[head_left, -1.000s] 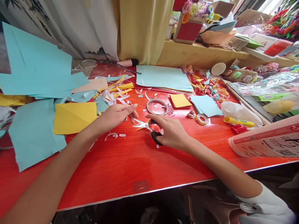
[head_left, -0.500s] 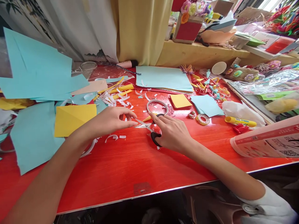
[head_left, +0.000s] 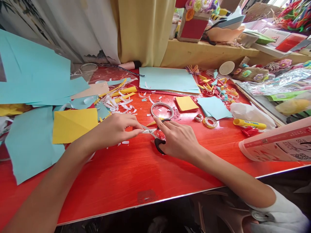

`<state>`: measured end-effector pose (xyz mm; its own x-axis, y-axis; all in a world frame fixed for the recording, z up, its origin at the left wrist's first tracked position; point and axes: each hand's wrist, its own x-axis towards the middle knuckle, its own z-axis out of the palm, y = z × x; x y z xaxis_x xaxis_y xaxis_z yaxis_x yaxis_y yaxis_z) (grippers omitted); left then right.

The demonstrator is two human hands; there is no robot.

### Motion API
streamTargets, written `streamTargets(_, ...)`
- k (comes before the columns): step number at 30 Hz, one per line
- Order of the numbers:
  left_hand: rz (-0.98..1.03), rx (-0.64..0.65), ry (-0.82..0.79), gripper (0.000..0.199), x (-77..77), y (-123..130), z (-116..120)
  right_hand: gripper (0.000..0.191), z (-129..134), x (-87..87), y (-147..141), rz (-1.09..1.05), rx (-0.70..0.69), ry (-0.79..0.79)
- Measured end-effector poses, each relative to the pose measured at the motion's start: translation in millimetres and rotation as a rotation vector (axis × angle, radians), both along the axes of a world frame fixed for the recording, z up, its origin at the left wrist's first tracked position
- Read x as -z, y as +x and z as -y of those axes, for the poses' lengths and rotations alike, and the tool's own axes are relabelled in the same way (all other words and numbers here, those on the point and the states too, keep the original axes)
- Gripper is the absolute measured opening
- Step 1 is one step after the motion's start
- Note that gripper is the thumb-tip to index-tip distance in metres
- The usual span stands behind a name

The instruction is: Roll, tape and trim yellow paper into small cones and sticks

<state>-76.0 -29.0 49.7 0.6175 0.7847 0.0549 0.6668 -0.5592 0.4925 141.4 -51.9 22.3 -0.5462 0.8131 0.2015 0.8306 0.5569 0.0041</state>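
Observation:
My right hand (head_left: 181,136) grips a pair of scissors (head_left: 151,131) by its black handles, its blades parted and pointing left. The forefinger lies along the upper handle. At the blade tips, the thumb and fingers of my left hand (head_left: 122,129) are pinched together. Whatever they hold is too small to make out, and they partly cover the blades. Just behind the scissors lie a narrow yellow strip (head_left: 153,123) and a roll of tape (head_left: 162,110). A few white paper scraps (head_left: 125,142) rest on the red table (head_left: 116,181) beneath my left hand.
Blue paper sheets (head_left: 34,139) and a yellow square (head_left: 74,126) cover the left side. Behind are white paper curls (head_left: 123,105) and a blue stack (head_left: 167,79). To the right sit small yellow squares (head_left: 186,103), blue squares (head_left: 213,107), a glue stick (head_left: 249,124) and a large cup (head_left: 274,144).
My left hand has shifted slightly right, its fingertips now covering more of the blade tips. The view has turned a little, so most things sit slightly further left. My right hand keeps its grip.

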Motion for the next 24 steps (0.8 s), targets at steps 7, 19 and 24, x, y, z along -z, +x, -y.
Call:
streamTargets(7,0.046,0.012,-0.028,0.027,-0.9,-0.6,-0.8,0.064,3.5,3.7,1.0,0.007,-0.028,0.09)
streamTargets(19,0.322,-0.308,-0.45,0.021,12.0,3.0,-6.5,0.063,0.9,7.4,2.4,-0.032,-0.011,0.162)
streamTargets(24,0.528,-0.469,-0.567,0.018,15.0,2.5,-10.1,0.062,-0.6,6.6,2.9,-0.076,0.0,0.169)
